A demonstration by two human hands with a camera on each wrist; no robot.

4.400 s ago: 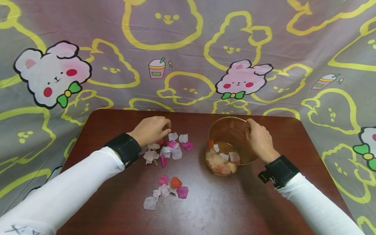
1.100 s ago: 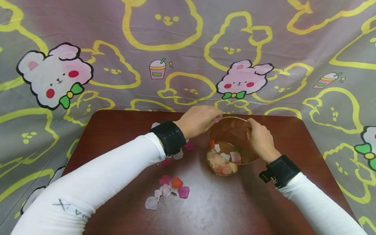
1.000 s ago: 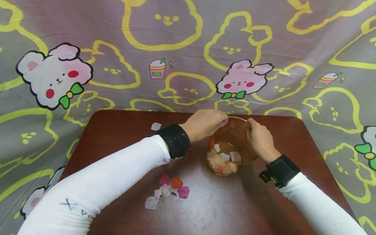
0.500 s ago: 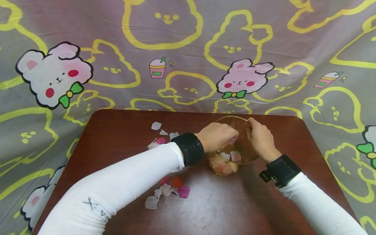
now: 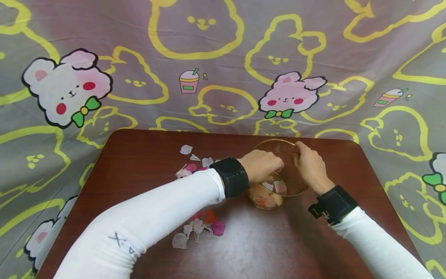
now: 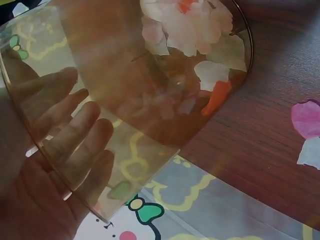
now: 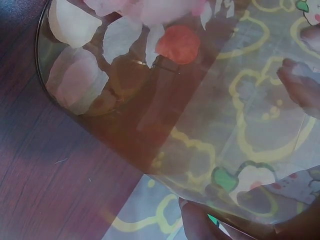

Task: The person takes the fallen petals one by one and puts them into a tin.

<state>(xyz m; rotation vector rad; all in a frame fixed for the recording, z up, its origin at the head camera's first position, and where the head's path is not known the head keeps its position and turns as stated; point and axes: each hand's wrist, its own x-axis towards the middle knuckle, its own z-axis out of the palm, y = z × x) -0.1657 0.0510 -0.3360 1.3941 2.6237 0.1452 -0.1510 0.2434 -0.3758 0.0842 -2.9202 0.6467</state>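
An amber glass bowl [image 5: 293, 186] stands on the brown table [image 5: 139, 193], with pale, pink and orange petals [image 5: 266, 199] in its bottom. My left hand [image 5: 265, 166] reaches over the near-left rim with fingers curled down inside, pinching petals. My right hand [image 5: 308, 166] grips the rim on the right. The left wrist view shows the bowl [image 6: 150, 100], the petals [image 6: 190, 25] and the right hand's fingers [image 6: 70, 130] through the glass. The right wrist view shows the bowl [image 7: 150, 130], my right thumb [image 7: 200, 222] on the rim and the left fingertips [image 7: 300, 82].
Loose petals lie on the table in two groups: one near my left wrist [image 5: 189, 167], another closer to me [image 5: 200, 228]. A pink petal [image 6: 307, 120] lies beside the bowl. A cartoon-print cloth [image 5: 223, 58] hangs behind and around the table.
My left hand has carried petals from the pile on the left across to the bowl and lowered its fingers inside. The right hand has stayed on the rim.
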